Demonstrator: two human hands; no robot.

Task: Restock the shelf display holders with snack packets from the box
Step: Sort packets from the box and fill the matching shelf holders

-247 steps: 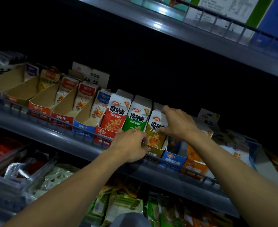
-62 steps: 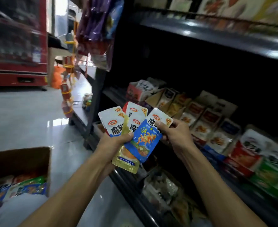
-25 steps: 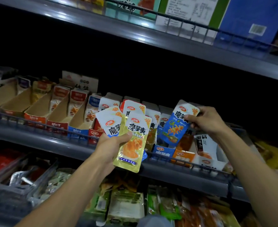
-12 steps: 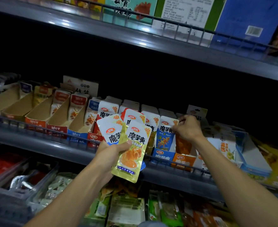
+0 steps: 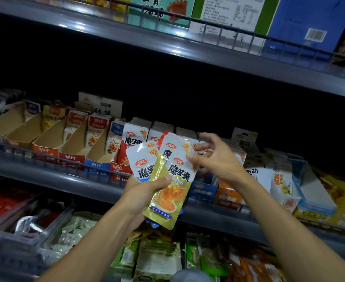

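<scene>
Several snack packets (image 5: 163, 180) fanned, gripped in left hand (image 5: 145, 192) | right hand (image 5: 216, 159) emptied, fingers spread, brought back beside fan top | blue packet now seated in holder (image 5: 203, 190) below right hand | next packet likely to be picked.

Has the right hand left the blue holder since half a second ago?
Yes. The right hand has come back leftward from the blue holder on the shelf and now touches the top of the yellow packet gripped by the left hand.
</scene>
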